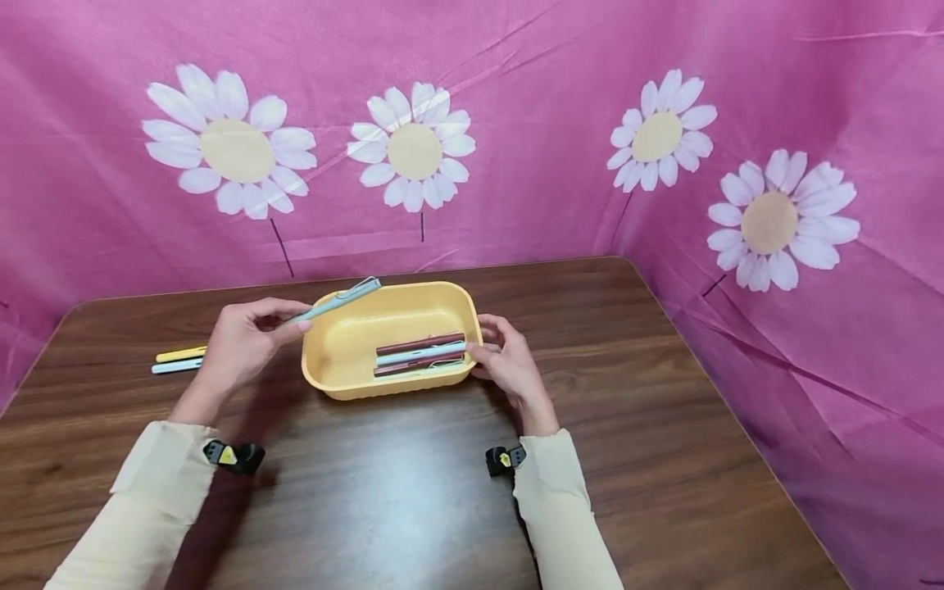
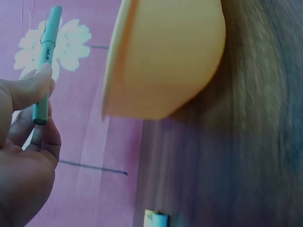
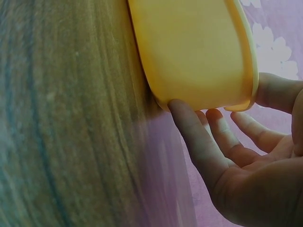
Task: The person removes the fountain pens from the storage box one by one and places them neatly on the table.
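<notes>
My left hand (image 1: 242,346) pinches a pale green pen (image 1: 341,298) between thumb and fingers, its capped end tilted up over the left rim of a yellow plastic bin (image 1: 345,352). In the left wrist view the pen (image 2: 50,35) shows a clip on its cap, beside the bin's outer wall. My right hand (image 1: 510,367) grips the bin's right end, thumb at the rim and fingertips (image 3: 215,116) against the outside wall. Inside the bin, toward the right, lie several pens: dark red pens (image 1: 420,343), a light blue pen (image 1: 420,354) and a pale one partly hidden by the front wall.
On the wooden table (image 1: 627,459), left of the bin and partly behind my left hand, lie a yellow pen (image 1: 180,354) and a light blue pen (image 1: 175,366) side by side. A pink cloth (image 1: 531,164) with white flowers hangs behind the table and along its right side.
</notes>
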Motion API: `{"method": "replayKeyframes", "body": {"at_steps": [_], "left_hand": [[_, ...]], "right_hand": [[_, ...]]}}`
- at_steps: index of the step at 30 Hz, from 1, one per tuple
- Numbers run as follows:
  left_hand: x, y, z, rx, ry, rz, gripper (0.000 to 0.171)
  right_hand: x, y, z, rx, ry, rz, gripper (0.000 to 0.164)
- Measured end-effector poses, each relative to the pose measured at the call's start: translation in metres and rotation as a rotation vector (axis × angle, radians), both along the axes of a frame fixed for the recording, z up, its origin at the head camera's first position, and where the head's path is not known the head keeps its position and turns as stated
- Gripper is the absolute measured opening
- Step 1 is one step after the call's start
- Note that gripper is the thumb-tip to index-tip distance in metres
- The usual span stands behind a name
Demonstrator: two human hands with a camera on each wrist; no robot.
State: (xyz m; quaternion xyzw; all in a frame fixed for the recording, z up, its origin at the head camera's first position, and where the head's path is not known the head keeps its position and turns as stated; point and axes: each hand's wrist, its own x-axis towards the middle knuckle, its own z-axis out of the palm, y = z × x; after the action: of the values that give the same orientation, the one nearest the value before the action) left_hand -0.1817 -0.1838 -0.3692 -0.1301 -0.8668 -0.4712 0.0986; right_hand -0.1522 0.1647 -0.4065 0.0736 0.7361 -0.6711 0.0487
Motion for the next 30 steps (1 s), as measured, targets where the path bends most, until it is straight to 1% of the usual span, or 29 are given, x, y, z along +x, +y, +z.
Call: {"method": "replayKeyframes", "body": {"at_steps": [4, 9, 13, 15, 18, 22, 27, 30], "left_hand": [[0.003, -0.012, -0.002, 0.003, -0.019, 0.037, 0.021], [0.008, -0.027, 0.001, 0.019, -0.006, 0.061, 0.022], [0.013, -0.038, 0.003, 0.041, -0.002, 0.082, 0.02], [0.015, -0.043, 0.004, 0.038, 0.001, 0.094, 0.019], [0.017, -0.051, 0.003, 0.024, -0.009, 0.114, 0.02], [0.022, -0.061, 0.002, -0.025, -0.003, 0.138, 0.02], [0.027, -0.073, 0.0, -0.049, 0.017, 0.14, 0.018], [0.03, -0.079, 0.0, -0.05, 0.011, 0.144, 0.017]], "right_hand": [[0.002, -0.001, -0.001, -0.001, -0.012, -0.004, 0.05], [0.0, -0.002, -0.001, -0.002, -0.001, -0.012, 0.049], [-0.001, -0.001, -0.001, -0.002, -0.007, -0.012, 0.049], [-0.001, 0.0, -0.001, -0.001, -0.006, -0.01, 0.05], [-0.001, 0.0, 0.0, 0.007, -0.007, -0.011, 0.05], [-0.001, 0.0, 0.001, 0.012, -0.01, -0.005, 0.05], [-0.001, -0.001, 0.001, 0.015, -0.011, -0.001, 0.05], [-0.001, 0.0, 0.001, 0.011, -0.011, 0.003, 0.05]]}}
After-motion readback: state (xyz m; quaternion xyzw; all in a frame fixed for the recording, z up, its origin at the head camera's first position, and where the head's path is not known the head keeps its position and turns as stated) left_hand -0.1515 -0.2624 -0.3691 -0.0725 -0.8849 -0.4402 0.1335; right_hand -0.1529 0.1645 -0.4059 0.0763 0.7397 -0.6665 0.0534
